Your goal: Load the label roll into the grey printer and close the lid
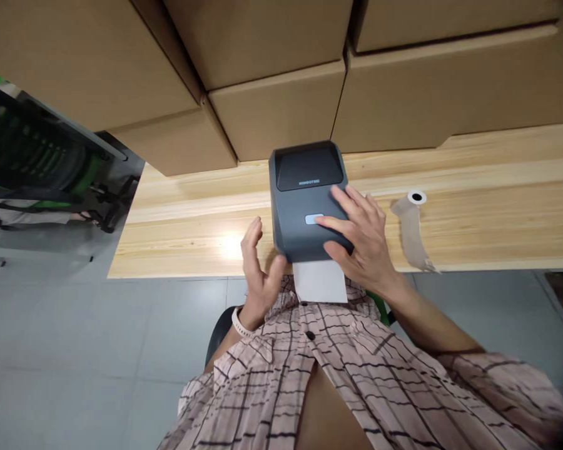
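A dark grey label printer with a glossy black window stands at the table's front edge. A strip of white label paper sticks out from its near side and hangs over the edge. My right hand lies over the printer's right side, fingers spread, with the index fingertip on the pale oblong button. Beside the printer's lower left corner is my left hand, fingers raised and thumb apart, holding nothing. The thumb is close to the printer's corner; whether it touches I cannot tell.
A partly unrolled label roll rests on the wooden table to the right, its tail reaching the front edge. Cardboard boxes are stacked along the table's back. An office chair stands on the floor at the left.
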{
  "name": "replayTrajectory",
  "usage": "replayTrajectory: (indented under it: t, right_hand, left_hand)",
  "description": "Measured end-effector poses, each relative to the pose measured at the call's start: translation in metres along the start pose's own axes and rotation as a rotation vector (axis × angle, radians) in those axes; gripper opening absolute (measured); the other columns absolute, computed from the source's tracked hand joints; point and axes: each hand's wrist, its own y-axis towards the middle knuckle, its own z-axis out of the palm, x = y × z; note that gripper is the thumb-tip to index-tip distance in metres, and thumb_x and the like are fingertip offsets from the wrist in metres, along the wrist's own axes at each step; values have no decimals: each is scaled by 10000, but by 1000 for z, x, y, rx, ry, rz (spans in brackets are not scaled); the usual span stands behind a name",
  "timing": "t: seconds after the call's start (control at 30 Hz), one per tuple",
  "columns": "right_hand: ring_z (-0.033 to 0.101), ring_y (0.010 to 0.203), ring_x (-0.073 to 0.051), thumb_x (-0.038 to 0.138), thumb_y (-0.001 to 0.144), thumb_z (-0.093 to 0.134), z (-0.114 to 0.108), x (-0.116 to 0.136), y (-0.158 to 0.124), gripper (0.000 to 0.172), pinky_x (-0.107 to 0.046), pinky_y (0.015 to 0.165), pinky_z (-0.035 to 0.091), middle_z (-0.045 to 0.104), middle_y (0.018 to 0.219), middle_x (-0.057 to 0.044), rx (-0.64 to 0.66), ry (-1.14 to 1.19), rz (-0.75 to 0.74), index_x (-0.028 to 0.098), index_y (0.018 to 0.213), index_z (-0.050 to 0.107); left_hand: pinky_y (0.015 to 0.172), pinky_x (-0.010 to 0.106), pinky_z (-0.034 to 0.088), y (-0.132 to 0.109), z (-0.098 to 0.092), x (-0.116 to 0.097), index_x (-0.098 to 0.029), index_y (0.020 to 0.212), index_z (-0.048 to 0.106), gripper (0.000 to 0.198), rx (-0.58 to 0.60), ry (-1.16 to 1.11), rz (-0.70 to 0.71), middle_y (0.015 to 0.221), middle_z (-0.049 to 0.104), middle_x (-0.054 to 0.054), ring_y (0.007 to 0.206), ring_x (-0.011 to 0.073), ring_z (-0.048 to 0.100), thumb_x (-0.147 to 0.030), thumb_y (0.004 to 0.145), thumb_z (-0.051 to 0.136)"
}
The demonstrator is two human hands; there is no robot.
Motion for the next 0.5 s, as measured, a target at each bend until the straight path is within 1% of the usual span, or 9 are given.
replayTrajectory:
  t: [0.03, 0.07, 0.13, 0.17, 0.23, 0.3, 0.33, 0.4, 0.5]
  right_hand:
    - [410, 1614, -352, 556, 1033, 597, 1, -3, -8, 405, -730, 1329, 251, 463, 1717, 59, -61, 57, 45, 444, 1419, 653]
    - [390, 1626, -335, 570, 1042, 566, 1, -6, -15, 475, -694, 1333, 286, 417, 1744, 63, -110, 134, 93, 459, 1504, 590]
    - [361, 1644, -297, 581, 1069, 485, 2, -10, -25, 554, -628, 1357, 301, 400, 1754, 73, -156, 283, 174, 474, 1612, 470]
    - [345, 1652, -286, 592, 1076, 450, 2, -11, -27, 579, -608, 1374, 282, 397, 1755, 78, -143, 332, 195, 477, 1642, 423]
    - [287, 1676, -290, 655, 1062, 429, 3, -11, -28, 647, -596, 1400, 224, 344, 1780, 87, -68, 358, 188, 481, 1680, 351]
    - [210, 1700, -301, 713, 1028, 456, 7, -10, -27, 743, -607, 1407, 178, 250, 1813, 91, -3, 337, 165, 481, 1709, 270]
    - [190, 1705, -298, 720, 1022, 462, 10, -10, -28, 771, -608, 1405, 184, 219, 1821, 88, -5, 341, 161, 479, 1718, 235]
    - [199, 1703, -273, 674, 1050, 431, 15, -11, -32, 744, -594, 1395, 229, 222, 1822, 76, -65, 390, 185, 466, 1727, 202]
    - [249, 1690, -239, 593, 1096, 346, 23, -17, -42, 640, -535, 1403, 230, 303, 1800, 56, -136, 460, 264, 419, 1711, 304]
  left_hand:
    - [1280, 551, 424, -1, 4, 1, -289, 1664, 399, 692, 63, -2, 21, 1705, 450, 139, 1591, 322, 429, -469, 1033, 620]
    - [1313, 560, 378, 0, 7, 1, -291, 1692, 350, 724, 103, -10, 41, 1735, 408, 136, 1618, 327, 387, -480, 1041, 604]
    - [1324, 554, 365, 3, 10, 1, -301, 1693, 362, 679, 114, -33, 85, 1726, 434, 116, 1614, 322, 396, -495, 1068, 542]
    - [1323, 549, 369, 7, 11, 1, -305, 1680, 395, 639, 99, -47, 103, 1705, 470, 104, 1602, 316, 417, -502, 1082, 506]
    - [1331, 541, 360, 14, 12, 0, -316, 1663, 431, 593, 75, -87, 93, 1690, 502, 82, 1598, 307, 433, -512, 1103, 440]
    - [1349, 529, 332, 17, 14, -1, -329, 1679, 398, 593, 44, -128, 41, 1726, 459, 64, 1627, 296, 393, -512, 1115, 400]
    - [1361, 521, 308, 16, 16, -1, -337, 1692, 368, 598, 26, -133, 8, 1752, 418, 54, 1648, 289, 354, -505, 1119, 392]
    - [1381, 502, 263, 9, 18, -1, -353, 1708, 324, 605, 11, -112, -53, 1786, 355, 36, 1675, 273, 293, -490, 1122, 391]
    - [1389, 491, 243, -6, 20, 3, -353, 1721, 288, 631, 82, -89, -104, 1805, 310, 43, 1682, 275, 271, -504, 1118, 395]
